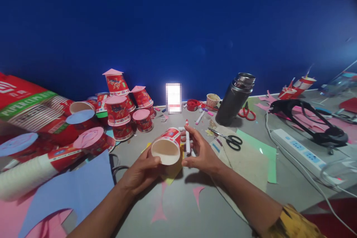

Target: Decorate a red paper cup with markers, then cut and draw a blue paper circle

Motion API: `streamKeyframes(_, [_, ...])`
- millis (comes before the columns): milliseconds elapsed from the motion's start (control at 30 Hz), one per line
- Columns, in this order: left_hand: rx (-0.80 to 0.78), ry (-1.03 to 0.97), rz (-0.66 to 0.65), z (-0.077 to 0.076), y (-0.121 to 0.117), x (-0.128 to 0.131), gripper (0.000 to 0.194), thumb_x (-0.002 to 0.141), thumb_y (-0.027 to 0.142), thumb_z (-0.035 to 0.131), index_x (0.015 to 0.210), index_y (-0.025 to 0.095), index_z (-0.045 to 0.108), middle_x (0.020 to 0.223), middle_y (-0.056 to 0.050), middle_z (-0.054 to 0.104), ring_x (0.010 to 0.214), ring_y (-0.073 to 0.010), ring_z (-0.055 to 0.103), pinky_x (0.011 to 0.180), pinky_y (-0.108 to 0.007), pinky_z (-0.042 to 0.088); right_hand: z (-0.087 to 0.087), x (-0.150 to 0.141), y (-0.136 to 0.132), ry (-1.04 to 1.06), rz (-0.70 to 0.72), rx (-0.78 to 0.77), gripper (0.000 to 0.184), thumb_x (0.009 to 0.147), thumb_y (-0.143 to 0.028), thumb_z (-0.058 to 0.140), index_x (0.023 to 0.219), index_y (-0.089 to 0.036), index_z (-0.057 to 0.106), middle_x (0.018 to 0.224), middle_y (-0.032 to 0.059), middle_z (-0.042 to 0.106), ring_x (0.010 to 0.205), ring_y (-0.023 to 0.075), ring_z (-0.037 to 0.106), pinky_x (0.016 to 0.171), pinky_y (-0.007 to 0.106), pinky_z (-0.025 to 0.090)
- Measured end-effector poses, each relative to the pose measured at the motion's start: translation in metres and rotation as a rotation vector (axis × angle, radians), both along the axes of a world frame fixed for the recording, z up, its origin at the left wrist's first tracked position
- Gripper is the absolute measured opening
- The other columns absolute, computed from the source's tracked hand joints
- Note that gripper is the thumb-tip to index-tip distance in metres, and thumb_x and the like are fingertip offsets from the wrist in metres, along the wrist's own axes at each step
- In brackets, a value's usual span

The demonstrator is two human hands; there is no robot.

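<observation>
A red-printed paper cup [166, 148] lies tilted in my left hand [145, 169], its white open mouth turned toward me. The left thumb rests at the cup's rim while the other fingers are hidden behind it. Just right of the cup, my right hand [202, 152] holds a white marker [187, 141] upright among its fingers, with a red end at the top. The right thumb stands a little apart below the marker. Yellow paper [173, 175] shows on the table under the cup, and pink paper scraps [198, 195] lie nearer to me.
Stacked red cups with pink paper tops [118, 109] stand at the left, beside a cup package [33, 100] and blue paper [80, 186]. On the right are a dark flask [234, 100], black-handled scissors [233, 143], green paper [272, 160] and a power strip [301, 152].
</observation>
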State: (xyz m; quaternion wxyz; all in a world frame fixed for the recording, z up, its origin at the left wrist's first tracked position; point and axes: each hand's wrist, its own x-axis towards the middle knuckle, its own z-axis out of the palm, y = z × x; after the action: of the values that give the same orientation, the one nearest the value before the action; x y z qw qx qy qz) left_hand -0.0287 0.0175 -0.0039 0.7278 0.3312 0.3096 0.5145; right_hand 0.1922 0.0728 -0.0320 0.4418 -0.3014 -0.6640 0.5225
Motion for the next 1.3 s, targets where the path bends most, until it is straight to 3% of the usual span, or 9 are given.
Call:
streamKeyframes(267, [0.010,0.168,-0.009,0.002,-0.001,0.001,0.104,0.059,0.026,0.097,0.153,0.029,0.052,0.150,-0.016,0.065,0.132,-0.0407,0.066,0.113,-0.052,0.054,0.003,0.006,-0.001,-0.078,-0.028,0.075,0.117,0.061,-0.050,0.101,0.160,-0.033,0.041,0.163,0.0142,0.049,0.138,0.0357,0.060,0.114,0.054,0.051])
streamKeyframes(467, [0.245,0.359,0.023,0.013,0.005,-0.019,0.098,0.058,0.028,0.099,0.147,0.035,0.060,0.168,-0.012,0.047,0.150,-0.0441,0.049,0.115,-0.059,0.052,0.016,0.009,-0.004,-0.304,-0.053,0.373,0.117,0.060,-0.045,0.103,0.159,-0.029,0.044,0.158,0.0163,0.054,0.145,0.0390,0.052,0.119,0.057,0.046])
streamKeyframes(667, [0.328,0.813,-0.064,0.041,-0.001,-0.027,0.096,0.064,0.016,0.092,0.151,0.035,0.058,0.158,-0.013,0.056,0.132,-0.0407,0.067,0.105,-0.053,0.061,0.019,0.008,-0.008,-0.362,0.028,0.454,0.116,0.063,-0.049,0.101,0.161,-0.029,0.042,0.155,0.0169,0.056,0.142,0.0388,0.055,0.115,0.056,0.049])
streamKeyframes(800, [0.395,0.876,-0.020,0.038,-0.004,-0.021,0.088,0.062,0.014,0.091,0.143,0.035,0.062,0.152,-0.010,0.059,0.133,-0.0373,0.066,0.111,-0.051,0.058,0.029,0.012,-0.008,-0.269,0.043,0.385,0.119,0.060,-0.052,0.102,0.161,-0.030,0.042,0.156,0.0159,0.056,0.145,0.0390,0.053,0.115,0.057,0.049])
streamKeyframes(867, [0.355,0.815,-0.007,0.027,-0.004,-0.019,0.086,0.065,0.016,0.091,0.142,0.033,0.057,0.149,-0.012,0.061,0.135,-0.0368,0.065,0.112,-0.052,0.057,0.038,0.014,-0.008,-0.156,0.020,0.298,0.108,0.066,-0.053,0.099,0.157,-0.030,0.047,0.149,0.0142,0.064,0.135,0.0357,0.062,0.107,0.052,0.055])
streamKeyframes(933, [0.300,0.697,0.025,0.013,-0.004,-0.019,0.081,0.068,0.018,0.091,0.139,0.031,0.054,0.149,-0.013,0.061,0.139,-0.0355,0.061,0.116,-0.052,0.053,0.046,0.014,-0.007,-0.039,-0.068,0.195,0.071,0.080,-0.053,0.090,0.140,-0.029,0.062,0.123,0.0097,0.075,0.106,0.0274,0.073,0.086,0.042,0.063])
streamKeyframes(1000, [0.275,0.596,0.118,0.000,-0.002,-0.020,0.078,0.068,0.019,0.091,0.136,0.030,0.053,0.152,-0.013,0.059,0.145,-0.0348,0.057,0.121,-0.052,0.047,0.048,0.012,-0.006,0.036,-0.198,0.112,0.034,0.095,-0.053,0.075,0.116,-0.025,0.075,0.092,0.0044,0.076,0.079,0.0198,0.070,0.069,0.033,0.060])
streamKeyframes(1133, [0.271,0.549,0.152,-0.013,0.000,-0.022,0.081,0.069,0.019,0.092,0.138,0.027,0.051,0.157,-0.015,0.054,0.149,-0.0360,0.052,0.124,-0.051,0.044,0.038,0.006,-0.008,0.076,-0.276,0.077,0.036,0.101,-0.055,0.064,0.095,-0.023,0.080,0.076,0.0031,0.071,0.066,0.0174,0.065,0.062,0.032,0.057])
streamKeyframes(1300, [0.291,0.563,0.112,-0.015,-0.001,-0.020,0.083,0.074,0.015,0.088,0.145,0.026,0.047,0.159,-0.017,0.052,0.148,-0.0359,0.053,0.124,-0.052,0.044,0.034,0.002,-0.024,-0.037,-0.216,0.317,0.018,0.099,-0.041,0.069,0.095,-0.025,0.077,0.085,0.0043,0.076,0.073,0.0200,0.071,0.070,0.035,0.061])
